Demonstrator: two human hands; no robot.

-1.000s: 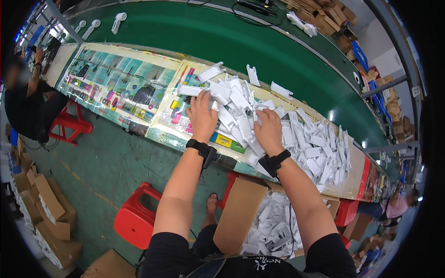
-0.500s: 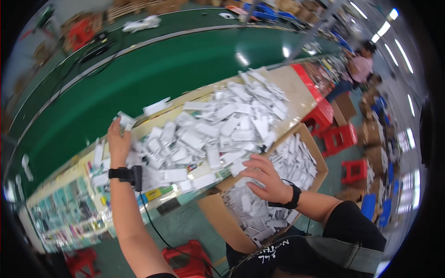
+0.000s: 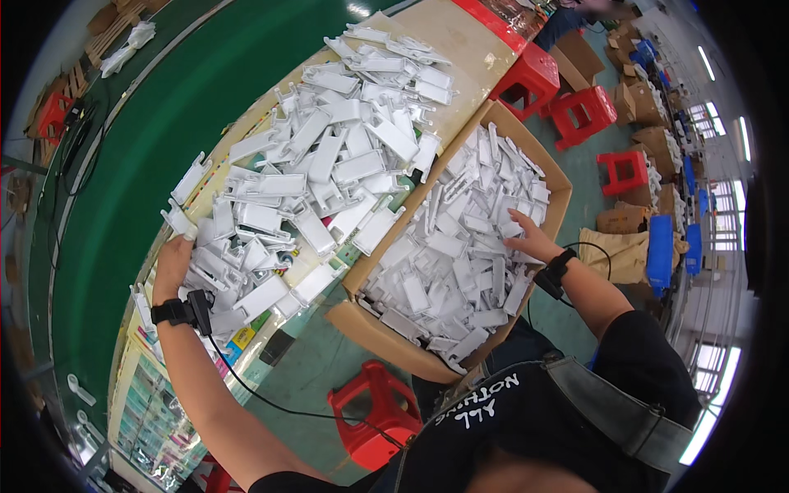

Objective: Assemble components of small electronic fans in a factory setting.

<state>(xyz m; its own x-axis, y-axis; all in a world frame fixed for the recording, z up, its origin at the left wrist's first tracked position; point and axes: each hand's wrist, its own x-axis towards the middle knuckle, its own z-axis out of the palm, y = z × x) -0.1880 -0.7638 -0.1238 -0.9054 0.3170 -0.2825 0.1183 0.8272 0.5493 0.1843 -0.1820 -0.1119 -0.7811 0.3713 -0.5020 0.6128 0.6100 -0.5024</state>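
At the left end of a heap of white plastic parts [image 3: 316, 152], my left hand [image 3: 173, 264] has its fingers closed on the end of one white plastic part [image 3: 177, 218]. These parts are flat, elongated covers with small prongs at their ends. My right hand [image 3: 534, 240] is over the right side of an open cardboard box [image 3: 561, 197], fingers curved and apart, close to the loose white parts [image 3: 452, 246] that fill it. I see nothing held between those fingers. Both wrists carry black bands with cabled devices.
Beyond the worktable [image 3: 460, 37] runs a green conveyor belt [image 3: 205, 70]. Red stools stand on the floor, one [image 3: 378, 415] near my body and several to the right of the box. Blue bins [image 3: 659, 255] and cartons line the right side. A black cable [image 3: 279, 408] hangs from my left wrist.
The view has turned and come nearer to the box. My right hand has moved from the box's table-side edge to its far right side. My left hand stays at the heap's left end.
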